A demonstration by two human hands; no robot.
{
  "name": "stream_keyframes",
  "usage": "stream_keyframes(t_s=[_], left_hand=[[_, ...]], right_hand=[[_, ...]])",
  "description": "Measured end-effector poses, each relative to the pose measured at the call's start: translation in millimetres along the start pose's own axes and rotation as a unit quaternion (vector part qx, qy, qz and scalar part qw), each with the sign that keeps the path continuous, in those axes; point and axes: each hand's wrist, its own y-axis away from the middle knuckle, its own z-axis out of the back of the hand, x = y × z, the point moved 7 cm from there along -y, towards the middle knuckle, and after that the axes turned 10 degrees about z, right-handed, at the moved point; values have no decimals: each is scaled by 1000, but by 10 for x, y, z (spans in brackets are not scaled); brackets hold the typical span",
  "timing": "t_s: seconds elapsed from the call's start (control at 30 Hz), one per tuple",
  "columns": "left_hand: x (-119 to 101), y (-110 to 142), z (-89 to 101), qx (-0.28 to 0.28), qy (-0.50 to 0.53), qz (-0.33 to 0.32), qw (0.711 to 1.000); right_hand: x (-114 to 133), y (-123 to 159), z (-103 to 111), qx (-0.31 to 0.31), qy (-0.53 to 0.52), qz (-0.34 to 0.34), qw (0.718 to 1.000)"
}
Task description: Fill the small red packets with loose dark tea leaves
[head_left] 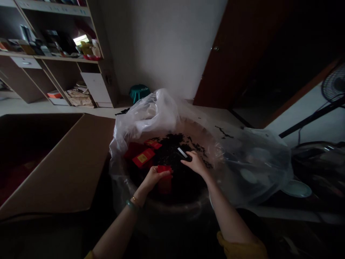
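While the head camera looked down, the hands: both reached into a wide round container (pixel 172 205) lined with a clear plastic bag (pixel 145 115), seen from above and slightly behind the wrists.

Left hand (pixel 156 177): curled over the top of a red packet (pixel 165 184), fingers closed on it, and the packet stood upright at about 6 o'clock in the container.

Right hand (pixel 196 162): fingers partly open at about 3 o'clock, reaching toward a black packet (pixel 183 154) with a white strip. The packet lay against the fingertips, but whether it was pinched or only touched could not be told.

Contents: loose dark leaves (pixel 169 153), possibly tea, filled the middle, and three gold-labelled red packets (pixel 143 158) lay at about 10 o'clock, just beside the left hand.

Arms: a beaded bangle (pixel 132 205) circled the left wrist, and a yellow sleeve (pixel 242 246) showed on the right arm.

Surroundings: an open cardboard box (pixel 54 169) sat at 9 o'clock — shelves (pixel 51 59) rose at 11 o'clock, a wooden door (pixel 237 54) at 1 o'clock, and a fan (pixel 334 82) at 2 o'clock.
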Motion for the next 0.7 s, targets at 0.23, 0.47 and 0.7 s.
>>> stream_keyframes(t_s=[0.23, 0.47, 0.7], left_hand=[[27, -47, 17, 11, -32, -14, 999], [25, -34, 9, 22, -45, -12, 999], [98, -64, 43, 23, -23, 9, 999]], right_hand=[[615, 85, 155, 163, -55, 100, 980], [1022, 148, 35, 257, -8, 116, 959], [1000, 135, 72, 219, 29, 82, 972]])
